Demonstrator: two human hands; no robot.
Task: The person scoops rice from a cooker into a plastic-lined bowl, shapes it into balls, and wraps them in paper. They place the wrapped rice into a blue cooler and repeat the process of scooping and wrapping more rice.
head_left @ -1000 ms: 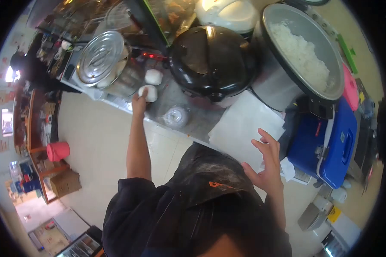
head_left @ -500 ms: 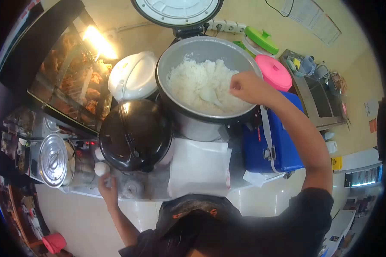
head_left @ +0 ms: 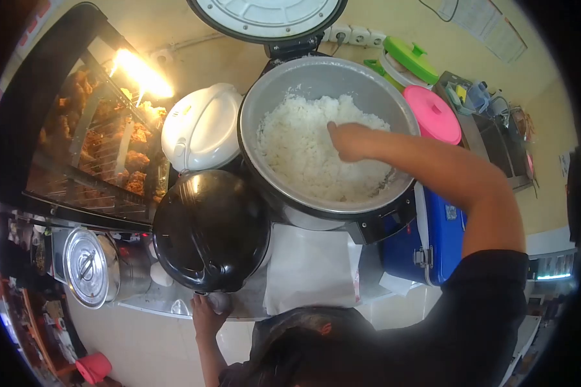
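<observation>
My right hand (head_left: pixel 354 142) is closed low over the white rice (head_left: pixel 303 145) inside the large round cooker (head_left: pixel 255 97). A rice paddle that lay on the rice half a second ago is now out of sight, apparently in this hand. My left hand (head_left: pixel 208 317) is at the counter's front edge, its fingers curled around a small round bowl (head_left: pixel 220 302), partly hidden. Just behind it stands a rice cooker with a black lid (head_left: pixel 210 226), shut. The big cooker's lid (head_left: pixel 268 16) is raised at the back.
White paper sheets (head_left: pixel 311 264) lie in front of the big cooker. A blue cooler box (head_left: pixel 442 251) and a pink lid (head_left: pixel 431 115) are on the right. To the left are a white-lidded cooker (head_left: pixel 200 126), a lit display case of fried food (head_left: pixel 90 138) and a metal pot (head_left: pixel 87 267).
My right hand has moved left over the rice, and the paddle has gone from sight. My left hand has moved right to the small bowl. The camera view has shifted slightly.
</observation>
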